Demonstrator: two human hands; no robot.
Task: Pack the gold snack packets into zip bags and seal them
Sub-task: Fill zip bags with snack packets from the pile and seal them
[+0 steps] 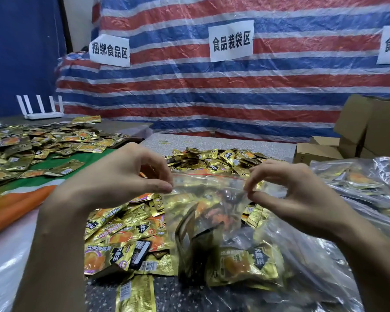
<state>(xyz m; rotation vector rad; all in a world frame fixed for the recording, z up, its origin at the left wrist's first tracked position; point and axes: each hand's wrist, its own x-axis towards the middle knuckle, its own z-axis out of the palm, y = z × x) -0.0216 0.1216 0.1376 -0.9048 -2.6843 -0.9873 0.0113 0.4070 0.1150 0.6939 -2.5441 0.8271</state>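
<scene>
Bag (pixel 212 224) of clear plastic is held upright by its top edge over the counter (pixel 223 140), mouth uppermost, with gold packets (pixel 241 264) slumped at its bottom. Its zip (pixel 208 176), marked by a thin red line, runs side to side across the view, and that is the axis the sealing turns on. The left grip (pixel 122 179) pinches the zip's left end between thumb and forefinger. The right grip (pixel 297 194) pinches the right end the same way, so the strip lies stretched between them, each end in the hand on its own side. Neither hand is nearer the middle. Whether the zip is pressed shut anywhere along it cannot be told through the glare. Sealing would likely mean one pinch sliding along the strip toward the other, which holds its end steady. On the counter just beneath and left of the bag lie loose packets (pixel 126 235) in a heap, with a further heap (pixel 212 157) beyond it. To the right lie filled bags (pixel 356 179), stacked near cardboard boxes (pixel 369 127).
</scene>
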